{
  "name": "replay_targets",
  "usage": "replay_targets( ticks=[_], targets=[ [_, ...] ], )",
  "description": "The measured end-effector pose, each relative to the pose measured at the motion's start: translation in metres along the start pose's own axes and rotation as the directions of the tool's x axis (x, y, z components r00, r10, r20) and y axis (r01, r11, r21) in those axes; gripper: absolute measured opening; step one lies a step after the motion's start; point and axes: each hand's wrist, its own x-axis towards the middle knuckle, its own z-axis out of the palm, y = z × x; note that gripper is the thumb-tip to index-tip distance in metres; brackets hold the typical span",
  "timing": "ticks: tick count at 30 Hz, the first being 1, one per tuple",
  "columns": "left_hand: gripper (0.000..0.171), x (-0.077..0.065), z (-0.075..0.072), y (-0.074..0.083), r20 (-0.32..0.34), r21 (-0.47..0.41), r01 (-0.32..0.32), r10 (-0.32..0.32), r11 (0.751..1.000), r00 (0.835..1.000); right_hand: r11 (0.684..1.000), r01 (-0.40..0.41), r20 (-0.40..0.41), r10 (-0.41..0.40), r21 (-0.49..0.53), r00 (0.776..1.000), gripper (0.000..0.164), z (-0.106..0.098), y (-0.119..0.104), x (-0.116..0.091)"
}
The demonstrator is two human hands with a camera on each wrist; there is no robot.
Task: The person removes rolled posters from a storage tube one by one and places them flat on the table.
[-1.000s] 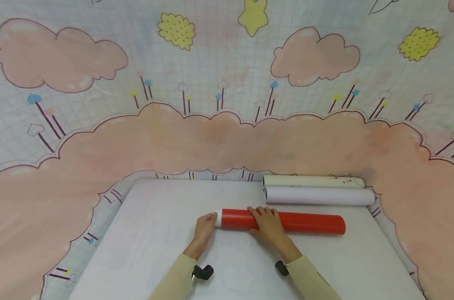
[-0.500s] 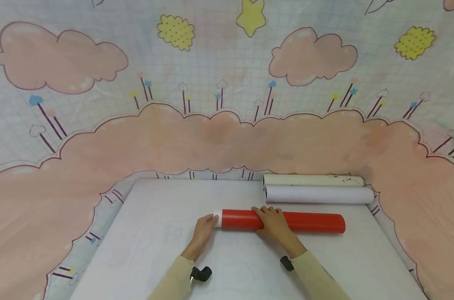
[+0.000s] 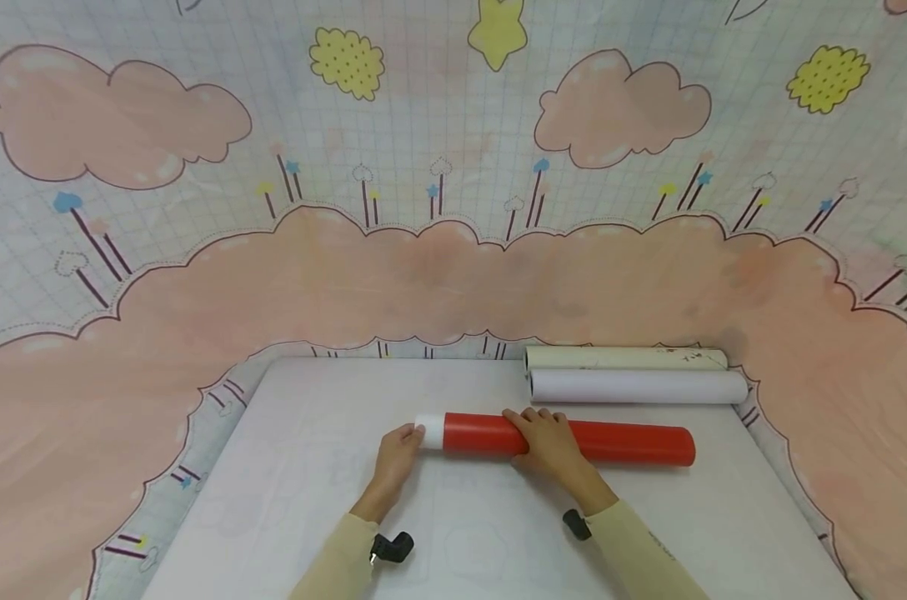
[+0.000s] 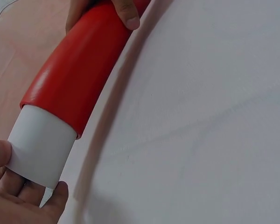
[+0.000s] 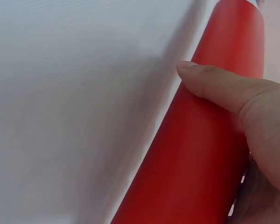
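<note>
A red roll (image 3: 633,443) lies crosswise over the white table, with a white tube (image 3: 430,432) sticking out of its left end. My left hand (image 3: 397,457) grips the outer end of that tube; in the left wrist view the thumb is on one side and fingertips (image 4: 60,190) curl at the rim. Around the middle of the red roll my right hand (image 3: 547,444) is wrapped, its thumb (image 5: 210,80) across the near side in the right wrist view. The part of the tube inside the red roll is hidden.
Behind the red roll, at the table's back right, a white roll (image 3: 641,387) and a cream roll (image 3: 626,359) lie side by side. A cloth with printed clouds (image 3: 453,283) hangs behind the white tabletop (image 3: 333,400).
My left hand has moved left with the white tube, and more of the tube shows outside the red roll. The right hand slid slightly right along the red roll early on.
</note>
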Motion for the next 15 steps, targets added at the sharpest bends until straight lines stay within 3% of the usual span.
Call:
replay_targets(
  ticks=[15],
  targets=[
    [0.046, -0.001, -0.019, -0.003, 0.003, -0.007, 0.009, -0.009, 1.000, 1.000, 1.000, -0.020, 0.020, 0.020, 0.002, 1.000, 0.078, -0.005, 0.006, -0.007]
  ],
)
